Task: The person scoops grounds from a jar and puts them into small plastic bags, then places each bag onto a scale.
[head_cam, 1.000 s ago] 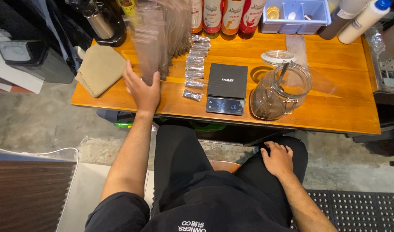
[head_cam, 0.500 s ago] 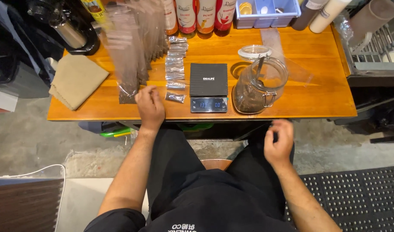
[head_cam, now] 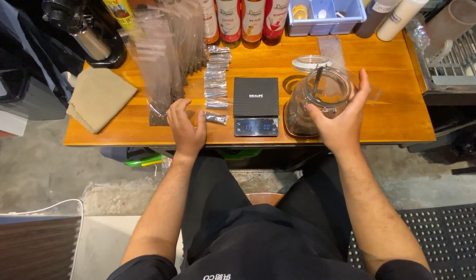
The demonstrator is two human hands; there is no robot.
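Left hand point(head_cam: 186, 127) flat, fingers spread, resting on wooden table point(head_cam: 388, 114) edge beside the tall clear bag point(head_cam: 157, 78) w/ dark stuff at bottom; right hand point(head_cam: 341, 122) open, palm cupping glass jar point(head_cam: 318, 98) just right of black scale point(head_cam: 256, 103); foil sachets point(head_cam: 216, 78) lined up btwn bag & scale.

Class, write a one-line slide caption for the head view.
Right hand on glass jar, left hand beside clear bags, scale between.

clear glass jar point(head_cam: 321, 98), glossy wooden table point(head_cam: 393, 109), matt cloth point(head_cam: 100, 97)
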